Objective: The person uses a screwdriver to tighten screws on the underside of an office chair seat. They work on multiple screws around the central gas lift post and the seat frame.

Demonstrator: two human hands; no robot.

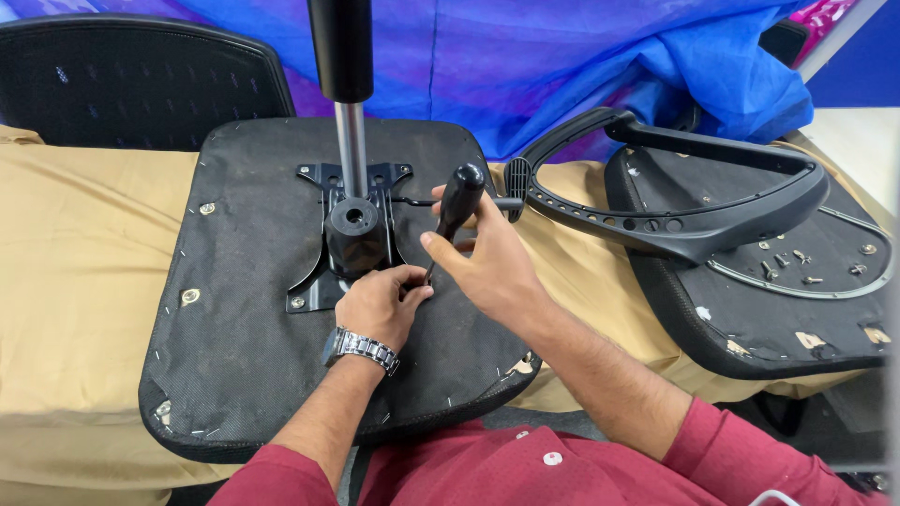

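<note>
An upturned black chair seat (248, 281) lies on a tan covered table. A black metal mechanism plate (349, 230) is fixed to its underside, with a gas-lift cylinder (348, 112) standing up from it. My right hand (487, 258) grips a screwdriver with a black handle (457, 199), its shaft pointing down toward the plate's near right corner. My left hand (380, 305), with a metal wristwatch (361, 349), rests on the seat and pinches at the screwdriver's tip; the screw itself is hidden under the fingers.
A second upturned seat (750, 309) with loose screws (787, 262) lies to the right, a black armrest frame (675, 225) resting on it. A black mesh chair back (131, 84) stands at the back left, blue plastic sheeting (581, 66) behind.
</note>
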